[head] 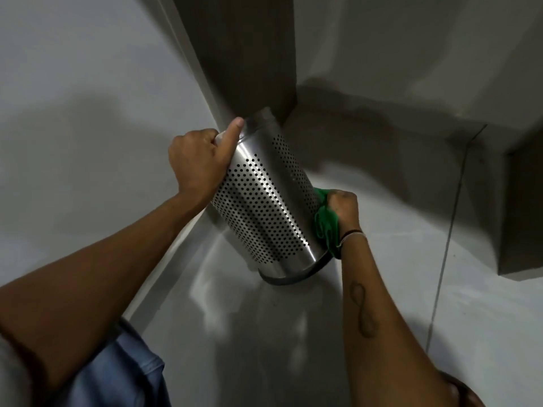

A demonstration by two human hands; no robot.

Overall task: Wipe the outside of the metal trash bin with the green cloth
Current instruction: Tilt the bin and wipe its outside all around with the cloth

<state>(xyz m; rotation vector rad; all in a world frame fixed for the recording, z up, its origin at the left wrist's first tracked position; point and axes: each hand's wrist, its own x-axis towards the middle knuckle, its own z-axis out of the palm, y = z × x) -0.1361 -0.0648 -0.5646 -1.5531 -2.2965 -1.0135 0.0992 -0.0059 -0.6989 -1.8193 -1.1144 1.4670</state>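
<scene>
A perforated metal trash bin [264, 201] stands tilted in the middle of the head view, its dark base ring low at the right and its rim up at the left. My left hand [197, 163] grips the rim, thumb laid along the bin's outer wall. My right hand [343, 208] is closed on a bunched green cloth [326, 227] and presses it against the bin's right side, near the base. Part of the cloth is hidden behind the bin and my wrist.
A grey tiled floor [382, 333] lies under the bin. A white wall [73, 113] runs along the left, with a dark door frame [244, 54] in the corner just behind the bin. A dark block [523, 215] juts in at the right. My knee [117, 377] shows at the bottom left.
</scene>
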